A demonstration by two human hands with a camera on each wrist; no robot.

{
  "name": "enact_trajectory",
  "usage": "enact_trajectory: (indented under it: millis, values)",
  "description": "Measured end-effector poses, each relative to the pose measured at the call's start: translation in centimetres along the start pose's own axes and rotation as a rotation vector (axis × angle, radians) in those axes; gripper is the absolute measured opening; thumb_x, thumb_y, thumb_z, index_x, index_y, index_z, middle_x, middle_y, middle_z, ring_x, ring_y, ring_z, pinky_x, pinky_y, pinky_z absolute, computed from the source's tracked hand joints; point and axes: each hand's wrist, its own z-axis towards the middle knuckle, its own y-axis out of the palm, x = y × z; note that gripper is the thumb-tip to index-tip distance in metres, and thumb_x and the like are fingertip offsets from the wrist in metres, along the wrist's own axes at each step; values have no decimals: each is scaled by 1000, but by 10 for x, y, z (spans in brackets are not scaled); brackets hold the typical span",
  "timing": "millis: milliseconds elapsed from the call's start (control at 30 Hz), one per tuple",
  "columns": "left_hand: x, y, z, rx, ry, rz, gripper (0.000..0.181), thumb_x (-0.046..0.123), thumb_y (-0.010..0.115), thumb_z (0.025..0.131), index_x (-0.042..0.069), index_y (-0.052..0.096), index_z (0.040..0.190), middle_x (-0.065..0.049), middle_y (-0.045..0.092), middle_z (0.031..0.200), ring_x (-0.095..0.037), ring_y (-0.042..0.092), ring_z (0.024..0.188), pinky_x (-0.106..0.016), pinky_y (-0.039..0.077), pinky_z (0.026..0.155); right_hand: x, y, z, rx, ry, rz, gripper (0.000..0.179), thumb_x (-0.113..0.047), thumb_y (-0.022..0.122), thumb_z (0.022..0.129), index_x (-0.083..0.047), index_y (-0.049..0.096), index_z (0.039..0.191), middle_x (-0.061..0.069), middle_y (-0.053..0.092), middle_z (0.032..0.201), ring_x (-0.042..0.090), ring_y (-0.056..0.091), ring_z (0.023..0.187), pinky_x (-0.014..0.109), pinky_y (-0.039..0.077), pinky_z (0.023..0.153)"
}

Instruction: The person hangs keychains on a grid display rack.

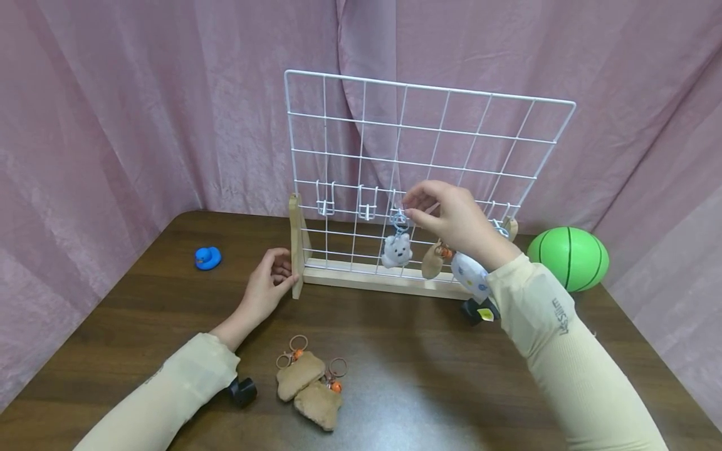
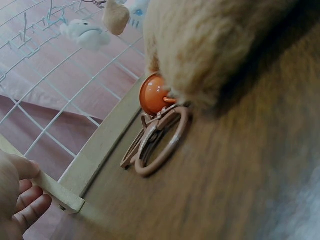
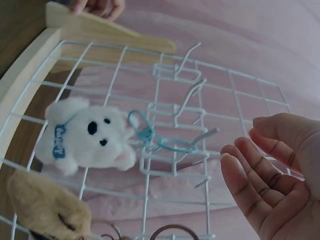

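A white bear plush keychain (image 3: pixel 87 132) hangs by its blue ring from a hook of the white wire grid rack (image 1: pixel 431 86). Just in front of that hook is my right hand (image 3: pixel 275 175), fingers loosely bent with nothing between them, apart from the ring in the right wrist view. My left hand (image 1: pixel 269 282) grips the wooden end post (image 1: pixel 296 250) at the rack's left, thumb on one side and fingers on the other. Beside the bear hang a brown plush keychain (image 1: pixel 432 261) and a white plush with blue spots (image 1: pixel 470 274), partly behind my right arm.
Two brown plush keychains (image 1: pixel 318 404) with orange bells lie on the table (image 1: pixel 406 376) in front. A blue rubber duck (image 1: pixel 208 257) stands at the left, a green ball (image 1: pixel 568 259) at the right. More white hooks (image 1: pixel 368 210) hang on the grid's left. Pink curtains surround the table.
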Motion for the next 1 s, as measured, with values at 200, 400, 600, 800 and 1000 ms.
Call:
enact_trajectory:
  millis: [200, 400, 600, 800, 1000]
  values:
    - [1, -1, -1, -1, -4, -11, 48, -4, 69, 84, -2, 45, 126, -21, 59, 99, -15, 57, 84, -10, 50, 71, -5, 1, -8, 39, -21, 65, 18, -11, 63, 92, -4, 64, 110, 9, 69, 99, 18, 62, 89, 35, 52, 81]
    - [2, -2, -1, 5, -3, -9, 48, -4, 69, 84, -2, 45, 126, -21, 59, 99, -14, 57, 84, -10, 50, 71, -12, 4, -17, 63, -64, 66, 19, -12, 65, 92, -5, 65, 109, 6, 69, 99, 15, 62, 88, 29, 53, 78]
    - [1, -3, 0, 1, -2, -9, 48, -4, 69, 84, -2, 45, 126, -21, 59, 100, -15, 57, 85, -10, 50, 71, -17, 15, -27, 56, -116, 127, 17, -9, 66, 90, -4, 66, 107, 6, 69, 98, 14, 63, 86, 23, 55, 75]
    - [0, -3, -1, -1, -9, -3, 48, -4, 68, 85, -2, 44, 126, -21, 59, 100, -17, 57, 86, -11, 50, 71, -21, 29, -33, 54, -181, 158, 15, -6, 67, 88, -4, 66, 103, 5, 68, 95, 13, 63, 82, 23, 54, 68]
    - [1, -3, -1, 3, -15, -10, 47, -3, 68, 85, -3, 45, 126, -21, 59, 100, -19, 58, 86, -11, 50, 71, -23, 42, -42, 37, -217, 172, 14, -8, 67, 89, -7, 67, 103, 2, 69, 96, 11, 64, 85, 24, 56, 69]
